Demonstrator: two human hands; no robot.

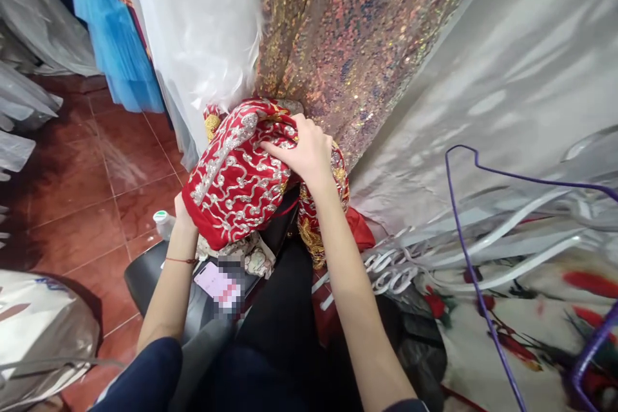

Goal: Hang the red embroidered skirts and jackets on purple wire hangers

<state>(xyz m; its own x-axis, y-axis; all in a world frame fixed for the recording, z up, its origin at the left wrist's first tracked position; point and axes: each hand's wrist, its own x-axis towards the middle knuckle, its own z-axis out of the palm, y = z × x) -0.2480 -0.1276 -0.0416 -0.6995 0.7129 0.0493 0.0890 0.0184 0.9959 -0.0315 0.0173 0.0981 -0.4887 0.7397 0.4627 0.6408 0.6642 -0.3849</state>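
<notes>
A red garment [241, 174] with silver embroidery and gold trim is bunched up between my two hands, above my lap. My right hand [309, 151] grips its upper right edge, thumb lying over the embroidered cloth and fingers curled behind. At the lower left edge, my left hand [182, 211] is mostly hidden behind the fabric, which seems pinched in it. More of the red cloth with a gold tassel [311, 241] hangs below my right wrist. Under the garment, a patterned cloth [251, 254] and a lit phone [219, 283] lie on a black seat [145, 270].
A white feathery dress [203, 19] and a sequined fabric [357, 32] hang just ahead. White hangers [396, 270] and a purple hanger [456, 219] crowd the right. A bottle [163, 224] stands by the seat, and a white bag [43, 328] rests on the tiled floor [77, 225].
</notes>
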